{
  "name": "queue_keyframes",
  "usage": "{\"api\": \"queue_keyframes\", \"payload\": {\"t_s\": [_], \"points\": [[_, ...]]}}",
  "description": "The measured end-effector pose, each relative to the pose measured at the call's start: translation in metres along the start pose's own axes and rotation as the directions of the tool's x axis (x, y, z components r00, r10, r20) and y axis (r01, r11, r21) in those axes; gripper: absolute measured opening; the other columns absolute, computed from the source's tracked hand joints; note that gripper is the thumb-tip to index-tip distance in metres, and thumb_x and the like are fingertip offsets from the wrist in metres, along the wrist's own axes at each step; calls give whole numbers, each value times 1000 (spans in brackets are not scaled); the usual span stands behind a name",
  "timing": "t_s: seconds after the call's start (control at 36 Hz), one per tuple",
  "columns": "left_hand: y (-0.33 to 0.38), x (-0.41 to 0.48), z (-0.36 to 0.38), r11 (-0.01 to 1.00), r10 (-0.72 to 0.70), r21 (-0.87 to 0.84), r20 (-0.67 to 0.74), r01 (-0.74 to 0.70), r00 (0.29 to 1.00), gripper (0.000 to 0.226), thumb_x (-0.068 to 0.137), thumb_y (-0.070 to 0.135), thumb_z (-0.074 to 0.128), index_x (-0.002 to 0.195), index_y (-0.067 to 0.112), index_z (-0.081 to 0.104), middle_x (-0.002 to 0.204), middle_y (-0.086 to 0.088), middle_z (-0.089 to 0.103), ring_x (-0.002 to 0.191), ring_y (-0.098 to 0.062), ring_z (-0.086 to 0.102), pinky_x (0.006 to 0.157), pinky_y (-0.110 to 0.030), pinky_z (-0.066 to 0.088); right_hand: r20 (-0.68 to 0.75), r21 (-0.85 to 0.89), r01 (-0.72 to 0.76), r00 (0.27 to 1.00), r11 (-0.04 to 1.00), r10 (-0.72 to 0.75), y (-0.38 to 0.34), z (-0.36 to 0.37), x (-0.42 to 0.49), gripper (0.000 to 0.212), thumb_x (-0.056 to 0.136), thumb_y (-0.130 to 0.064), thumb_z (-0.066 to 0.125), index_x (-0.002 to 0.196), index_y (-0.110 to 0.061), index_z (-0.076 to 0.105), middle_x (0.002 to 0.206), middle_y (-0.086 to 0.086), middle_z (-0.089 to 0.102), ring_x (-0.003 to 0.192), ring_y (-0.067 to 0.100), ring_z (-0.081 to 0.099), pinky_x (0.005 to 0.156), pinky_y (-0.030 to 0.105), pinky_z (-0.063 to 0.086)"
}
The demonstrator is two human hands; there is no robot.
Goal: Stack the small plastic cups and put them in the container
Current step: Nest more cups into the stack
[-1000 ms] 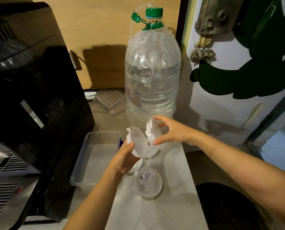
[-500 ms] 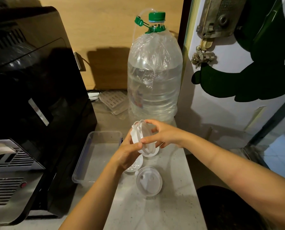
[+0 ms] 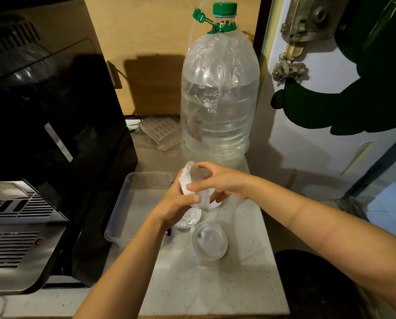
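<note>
Centre of frame: left hand [image 3: 174, 204] and right hand [image 3: 217, 183] both grip the nested cups [image 3: 195, 185], held tilted on edge between them above the counter [image 3: 215, 284], fingers clamped on the rims. How many cups are nested is hard to tell. Just below the hands, one loose cup [image 3: 209, 244] and another [image 3: 189, 218] partly under the left hand rest on the counter; the clear container [image 3: 123, 217] sits left of them.

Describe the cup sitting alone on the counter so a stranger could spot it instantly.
Start at the big water bottle with the green cap and come toward the near counter edge, past both hands. The lone clear cup stands there, untouched, right of the clear container.
</note>
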State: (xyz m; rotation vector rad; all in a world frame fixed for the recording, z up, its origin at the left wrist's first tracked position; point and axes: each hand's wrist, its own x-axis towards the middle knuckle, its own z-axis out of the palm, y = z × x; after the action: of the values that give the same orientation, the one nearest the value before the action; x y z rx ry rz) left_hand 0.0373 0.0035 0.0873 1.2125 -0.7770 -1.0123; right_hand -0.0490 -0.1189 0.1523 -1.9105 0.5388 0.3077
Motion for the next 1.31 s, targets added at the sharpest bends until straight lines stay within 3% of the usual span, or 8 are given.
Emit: {"api": "queue_keyframes", "payload": {"t_s": [0.28, 0.44, 0.56, 0.69, 0.89, 0.97, 1.11, 1.31], "points": [[-6, -2, -11, 998, -14, 57, -46, 17, 999, 96, 52, 26, 70, 135, 9, 25, 119, -18, 47, 108, -27, 52, 86, -35, 50, 44, 92, -17, 999, 996, 13, -1, 10, 8, 73, 80, -40, 67, 141, -28, 28, 118, 6, 55, 75, 24, 63, 72, 31, 48], [-3, -5, -21, 999, -19, 47, -88, 23, 996, 113, 46, 39, 81, 139, 13, 23, 124, -15, 51, 110, -26, 56, 87, -35, 52, 128, 48, 16, 991, 999, -22, -2, -2, 13, 76, 88, -44, 53, 147, -33, 7, 147, 8, 40, 95, 26, 66, 97, 41, 45], [0, -12, -29, 999, -16, -31, -168, 11, 986, 121, 31, 45, 84, 135, 14, 30, 109, -1, 58, 91, -12, 63, 70, -25, 55, 37, 147, -17, 999, 989, 11, 15, -16, 27, 72, 88, -40, 54, 147, -30, 13, 147, 11, 38, 101, 25, 63, 97, 38, 46], [2, -21, -37, 995, -33, -97, -227, 11, 973, 103, 26, 54, 85, 116, 24, 46, 110, -2, 59, 95, -17, 61, 75, -26, 56, -97, 154, -128, 985, 980, 144, 46, -23, 52, 77, 85, -37, 63, 146, -24, 18, 145, 10, 40, 114, 26, 54, 92, 36, 47], [3, -34, -47, 998, -49, -60, -234, 36, 971, 122, 31, 53, 84, 134, 12, 34, 113, -2, 58, 96, -14, 64, 74, -26, 55, -174, -147, -146, 977, 978, 119, 65, -12, 76, 93, 75, -14, 75, 146, -12, 16, 152, 13, 26, 137, 29, 32, 102, 35, 37], [1, -37, -51, 998, -52, -58, -236, 40, 970, 108, 32, 54, 84, 125, 19, 42, 112, -3, 57, 95, -13, 63, 76, -27, 55, -132, -288, -151, 984, 946, 117, 71, -2, 86, 100, 70, -5, 78, 147, -10, 14, 152, 15, 23, 138, 30, 30, 106, 36, 35], [1, -43, -53, 996, -44, -83, -242, 25, 969, 106, 27, 54, 85, 120, 25, 42, 109, -1, 57, 88, -6, 66, 71, -23, 55, -153, -465, -172, 982, 869, 113, 86, 7, 105, 106, 50, -14, 89, 138, -30, 33, 146, 5, 28, 129, 30, 37, 86, 46, 55], [-2, -48, -55, 996, -39, -84, -239, 20, 970, 100, 26, 55, 85, 114, 29, 42, 109, -3, 54, 84, -4, 68, 68, -22, 56, -196, -613, -204, 975, 763, 103, 90, 15, 115, 119, 57, -33, 85, 147, -20, 9, 152, 11, 23, 141, 32, 24, 109, 41, 33]]}}
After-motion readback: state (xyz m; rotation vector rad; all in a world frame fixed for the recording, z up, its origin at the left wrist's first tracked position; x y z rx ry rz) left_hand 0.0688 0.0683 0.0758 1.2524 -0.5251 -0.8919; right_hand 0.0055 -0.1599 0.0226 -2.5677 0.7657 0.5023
